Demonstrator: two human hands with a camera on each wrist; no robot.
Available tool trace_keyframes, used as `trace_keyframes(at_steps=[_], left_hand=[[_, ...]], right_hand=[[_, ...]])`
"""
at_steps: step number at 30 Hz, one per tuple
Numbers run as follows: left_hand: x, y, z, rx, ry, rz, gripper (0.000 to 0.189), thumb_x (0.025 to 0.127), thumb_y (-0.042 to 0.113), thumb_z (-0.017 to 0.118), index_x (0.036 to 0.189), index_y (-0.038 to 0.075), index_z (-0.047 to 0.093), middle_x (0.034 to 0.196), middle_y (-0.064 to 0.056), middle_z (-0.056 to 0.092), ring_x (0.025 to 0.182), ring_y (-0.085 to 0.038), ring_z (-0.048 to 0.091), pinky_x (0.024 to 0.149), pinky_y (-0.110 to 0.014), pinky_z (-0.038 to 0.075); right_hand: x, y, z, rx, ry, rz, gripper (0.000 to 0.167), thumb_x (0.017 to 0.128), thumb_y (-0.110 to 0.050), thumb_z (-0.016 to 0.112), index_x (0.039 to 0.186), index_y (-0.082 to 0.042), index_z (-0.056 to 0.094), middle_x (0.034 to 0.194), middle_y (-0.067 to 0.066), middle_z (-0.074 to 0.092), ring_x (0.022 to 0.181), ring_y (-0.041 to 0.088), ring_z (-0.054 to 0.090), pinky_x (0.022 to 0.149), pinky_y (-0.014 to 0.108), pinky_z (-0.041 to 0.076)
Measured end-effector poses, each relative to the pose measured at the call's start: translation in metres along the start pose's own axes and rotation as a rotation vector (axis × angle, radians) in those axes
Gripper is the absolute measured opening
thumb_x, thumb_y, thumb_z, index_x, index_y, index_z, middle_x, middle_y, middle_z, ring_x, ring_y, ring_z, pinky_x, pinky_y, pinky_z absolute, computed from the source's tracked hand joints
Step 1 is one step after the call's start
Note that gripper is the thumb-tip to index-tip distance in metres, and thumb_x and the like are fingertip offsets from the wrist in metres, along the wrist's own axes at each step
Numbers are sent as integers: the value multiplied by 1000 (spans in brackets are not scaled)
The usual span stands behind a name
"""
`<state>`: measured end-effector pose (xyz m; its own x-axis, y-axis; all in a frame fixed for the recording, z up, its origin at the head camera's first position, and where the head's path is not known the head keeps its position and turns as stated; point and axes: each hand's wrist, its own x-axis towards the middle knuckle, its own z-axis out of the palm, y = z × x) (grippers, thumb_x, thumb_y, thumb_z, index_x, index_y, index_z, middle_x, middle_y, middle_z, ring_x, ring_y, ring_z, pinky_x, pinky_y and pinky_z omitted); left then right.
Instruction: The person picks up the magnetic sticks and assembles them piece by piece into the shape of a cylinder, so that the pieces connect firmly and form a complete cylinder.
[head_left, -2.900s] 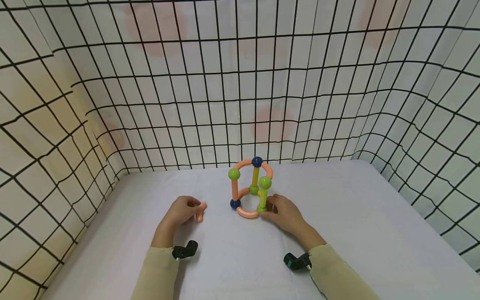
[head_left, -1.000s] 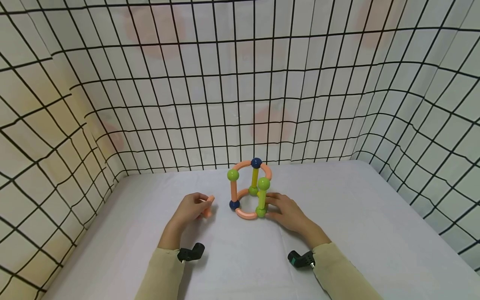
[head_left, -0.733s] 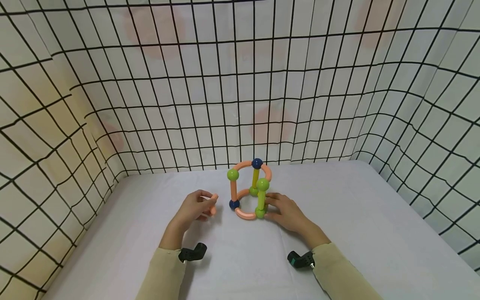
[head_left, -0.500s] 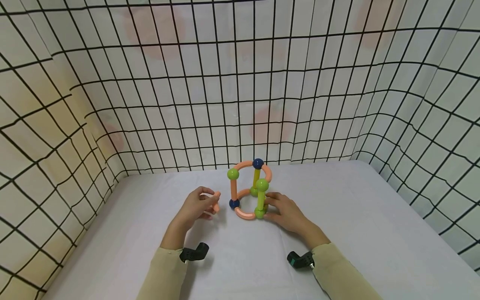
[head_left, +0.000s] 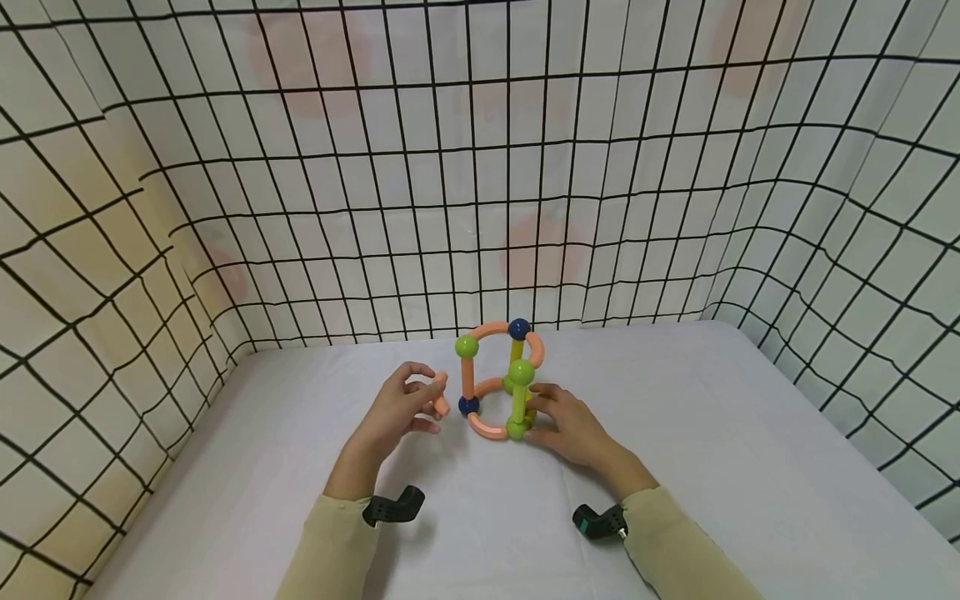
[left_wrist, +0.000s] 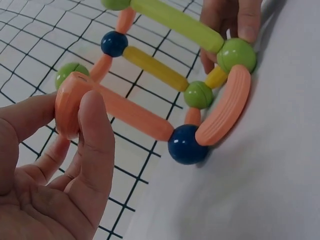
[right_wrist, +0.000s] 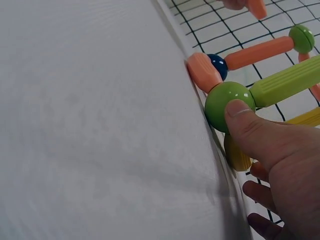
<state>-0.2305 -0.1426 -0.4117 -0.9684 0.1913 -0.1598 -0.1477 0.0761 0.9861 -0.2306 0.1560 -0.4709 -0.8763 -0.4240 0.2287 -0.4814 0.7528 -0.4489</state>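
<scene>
A ball-and-stick toy frame (head_left: 490,432) stands on the white table, with curved orange rods in its lower ring and upright rods joining blue and green balls. My left hand (head_left: 393,410) pinches a short curved orange rod (left_wrist: 67,107) between thumb and fingers, just left of the frame. On the frame's near right side, my right hand (head_left: 573,427) holds its base. The right wrist view has the thumb on the lower green ball (right_wrist: 222,107), while the other fingers reach behind by the yellow rod (right_wrist: 237,154). Two green balls and a blue ball (head_left: 519,329) top the uprights.
White cloth covers the table (head_left: 675,450). Behind it and along both sides rise white walls with a black grid (head_left: 360,208). Each wrist carries a small black camera, such as the left one (head_left: 393,506).
My left hand has lifted the curved orange rod off the table and brought it rightward, close to the frame. The frame has turned slightly, its near green upright shifting left, with my right hand still there.
</scene>
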Motion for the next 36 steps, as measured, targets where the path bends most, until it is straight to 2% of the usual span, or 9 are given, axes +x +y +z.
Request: trace_keyframes(at_steps=[12,21,27,36], left_hand=[[-5,8,11,-77,-27,54,40,98,33,65,123,11,43,78,-2,64,74,-18,64,68,-35,61],[-5,11,19,-129,18,64,38,96,35,67,120,14,47,80,-2,62,72,-17,63,65,-37,61],[-7,13,26,-149,40,79,34,98,29,66,122,13,48,83,-4,59,73,-18,64,65,-38,61],[-8,13,30,-198,20,102,33,99,22,63,125,12,46,89,-4,59,80,-18,68,70,-40,62]], right_hand=[[-1,-5,2,1,13,-15,38,88,-34,76,121,-18,68,146,9,51,131,37,52,103,62,43],[0,-7,3,22,8,2,35,86,-34,77,117,-20,69,148,8,49,132,38,51,104,63,42],[0,-9,3,19,12,7,33,86,-34,78,114,-21,69,147,8,50,131,37,52,103,61,42],[0,-11,6,22,18,24,33,84,-36,79,112,-22,69,146,7,49,128,35,53,103,59,44]])
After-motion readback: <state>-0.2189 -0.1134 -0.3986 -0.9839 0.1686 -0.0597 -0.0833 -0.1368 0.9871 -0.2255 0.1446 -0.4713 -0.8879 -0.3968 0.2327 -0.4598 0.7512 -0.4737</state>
